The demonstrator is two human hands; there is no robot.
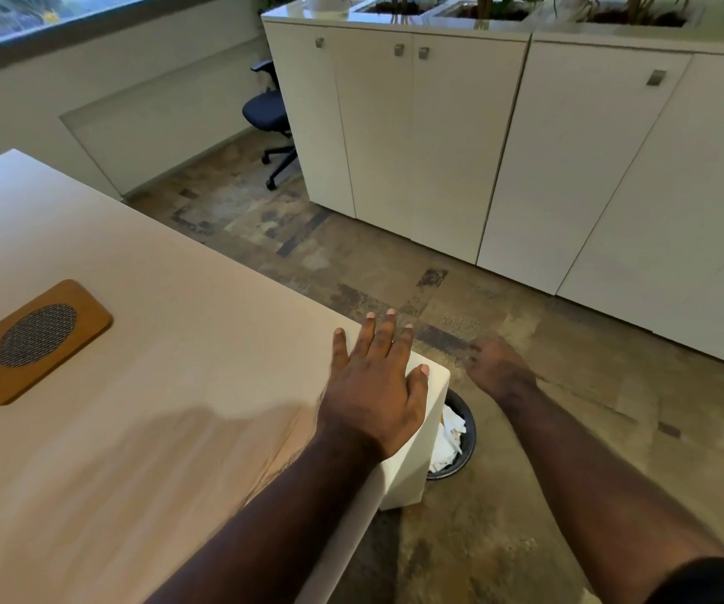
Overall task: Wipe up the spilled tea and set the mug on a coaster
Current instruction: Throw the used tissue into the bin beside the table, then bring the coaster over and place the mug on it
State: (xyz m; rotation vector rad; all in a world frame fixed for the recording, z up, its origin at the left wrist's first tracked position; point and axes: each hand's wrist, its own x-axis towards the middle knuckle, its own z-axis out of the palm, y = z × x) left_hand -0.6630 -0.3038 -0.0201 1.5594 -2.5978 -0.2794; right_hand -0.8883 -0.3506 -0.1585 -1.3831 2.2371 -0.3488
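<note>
A brown wooden coaster (37,342) with a dark woven oval in its middle lies on the pale table (168,298) at the left. No mug and no spill show in this view. My left hand (375,381) lies flat on the table's near right corner, fingers spread, holding nothing. My right hand (497,368) hangs past the table edge over the floor, blurred, fingers loose and empty. Below the corner stands a dark waste bin (466,433) with crumpled white paper (449,433) in it, partly hidden by the table.
White cabinets (503,159) with planters on top run along the far right. A dark office chair (270,119) stands beyond the table by the wall. Mottled brown floor (351,255) lies between table and cabinets.
</note>
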